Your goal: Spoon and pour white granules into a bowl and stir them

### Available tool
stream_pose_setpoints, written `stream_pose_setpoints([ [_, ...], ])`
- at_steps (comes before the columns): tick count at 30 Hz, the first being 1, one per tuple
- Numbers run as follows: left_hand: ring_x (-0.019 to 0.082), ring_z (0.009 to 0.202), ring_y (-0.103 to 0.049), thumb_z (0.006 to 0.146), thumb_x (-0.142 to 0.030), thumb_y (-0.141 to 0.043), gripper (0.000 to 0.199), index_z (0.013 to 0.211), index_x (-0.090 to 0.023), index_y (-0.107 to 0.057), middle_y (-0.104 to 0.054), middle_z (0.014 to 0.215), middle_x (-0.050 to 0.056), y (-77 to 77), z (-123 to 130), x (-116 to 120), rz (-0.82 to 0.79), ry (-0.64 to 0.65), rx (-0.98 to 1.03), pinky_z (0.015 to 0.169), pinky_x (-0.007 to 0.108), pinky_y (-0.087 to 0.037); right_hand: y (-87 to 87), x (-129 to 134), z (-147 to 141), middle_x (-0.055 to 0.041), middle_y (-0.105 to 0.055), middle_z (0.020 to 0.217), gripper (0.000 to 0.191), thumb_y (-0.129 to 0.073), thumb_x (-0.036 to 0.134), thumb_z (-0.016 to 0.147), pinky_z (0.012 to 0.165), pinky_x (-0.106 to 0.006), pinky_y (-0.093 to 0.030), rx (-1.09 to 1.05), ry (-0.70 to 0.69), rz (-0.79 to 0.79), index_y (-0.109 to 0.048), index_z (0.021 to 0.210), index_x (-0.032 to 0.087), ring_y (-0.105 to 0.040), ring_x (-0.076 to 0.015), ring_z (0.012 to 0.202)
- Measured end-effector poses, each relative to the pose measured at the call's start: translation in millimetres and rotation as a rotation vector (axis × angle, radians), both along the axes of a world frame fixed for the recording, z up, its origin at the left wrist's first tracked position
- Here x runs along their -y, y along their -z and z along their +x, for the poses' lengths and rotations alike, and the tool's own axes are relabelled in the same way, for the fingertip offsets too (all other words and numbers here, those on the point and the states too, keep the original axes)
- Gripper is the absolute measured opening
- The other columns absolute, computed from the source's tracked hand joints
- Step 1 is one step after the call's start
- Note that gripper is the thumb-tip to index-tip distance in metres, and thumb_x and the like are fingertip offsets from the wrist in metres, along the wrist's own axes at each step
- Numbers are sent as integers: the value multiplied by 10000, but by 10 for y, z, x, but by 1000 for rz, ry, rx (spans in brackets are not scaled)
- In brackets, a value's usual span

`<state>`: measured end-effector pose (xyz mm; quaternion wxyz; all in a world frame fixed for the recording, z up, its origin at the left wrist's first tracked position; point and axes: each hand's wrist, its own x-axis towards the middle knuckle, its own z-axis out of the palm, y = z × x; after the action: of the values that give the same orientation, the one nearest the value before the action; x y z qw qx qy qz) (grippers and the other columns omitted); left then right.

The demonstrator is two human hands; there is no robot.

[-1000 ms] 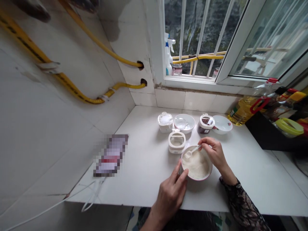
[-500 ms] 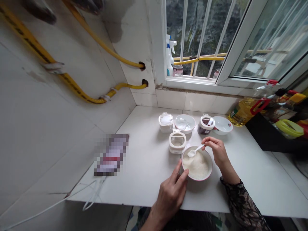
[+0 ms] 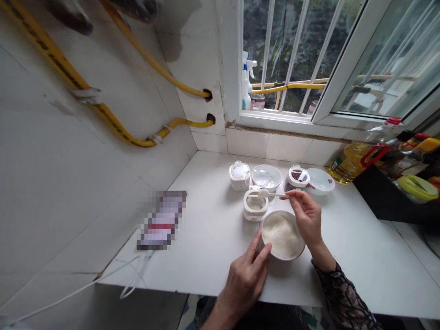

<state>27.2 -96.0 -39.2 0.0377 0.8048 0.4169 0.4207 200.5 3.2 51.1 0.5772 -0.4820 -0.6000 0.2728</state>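
My right hand (image 3: 305,217) pinches the handle of a small white spoon (image 3: 264,194), whose head is over the top of an open clear jar with a white rim (image 3: 255,211). Just in front of that jar stands a bowl of pale powder (image 3: 282,234). My left hand (image 3: 245,275) rests against the bowl's left side, thumb and index finger apart at its rim. Behind are a lidded jar of white contents (image 3: 239,176), a bowl with a clear lid or dish over it (image 3: 266,178), a jar of dark red contents (image 3: 296,178) and a flower-patterned bowl (image 3: 320,181).
A blurred-out flat device (image 3: 161,221) with a white cable (image 3: 132,275) lies at the counter's left. At the right are an oil bottle (image 3: 350,160) and a black rack (image 3: 371,195) of bottles. Yellow pipes (image 3: 137,141) run along the left wall.
My right hand has moved the spoon up and left, from over the powder bowl to the open jar's top. My left hand stays at the bowl; the view has shifted slightly.
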Motion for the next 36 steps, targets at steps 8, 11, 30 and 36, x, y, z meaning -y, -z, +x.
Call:
stream_pose_setpoints([
  [8, 262, 1195, -652, 916, -35, -466, 440, 1346, -114, -523, -452, 1489, 263, 16, -6, 0, 7, -6, -1, 834, 269, -600, 34, -5, 14, -18, -765, 884, 308, -471, 55, 916, 1032, -452, -365, 657, -178, 451, -682, 1020, 253, -690, -200, 891],
  [11, 266, 1228, -630, 914, -32, -464, 452, 1354, -122, -516, -440, 1501, 254, 12, -9, 2, -2, -7, -2, 838, 267, -598, 12, 8, 83, -33, -751, 864, 220, -515, 97, 923, 934, -424, -441, 498, -82, 416, -678, 976, 236, -671, -204, 837],
  [30, 260, 1198, -650, 916, -36, -477, 429, 1334, -116, -536, -478, 1475, 249, 9, -9, 3, 6, -16, -5, 832, 262, -600, -104, 100, 336, 4, -622, 618, 184, -517, 47, 802, 874, -419, -444, 889, -64, 596, -579, 851, 213, -536, -186, 608],
  [36, 264, 1231, -628, 922, -37, -474, 421, 1331, -112, -538, -481, 1469, 255, -1, -7, 3, 0, -12, -5, 824, 253, -598, -3, 62, 268, 14, -674, 661, 196, -486, 49, 811, 872, -396, -422, 797, -163, 451, -581, 815, 221, -567, -169, 611],
])
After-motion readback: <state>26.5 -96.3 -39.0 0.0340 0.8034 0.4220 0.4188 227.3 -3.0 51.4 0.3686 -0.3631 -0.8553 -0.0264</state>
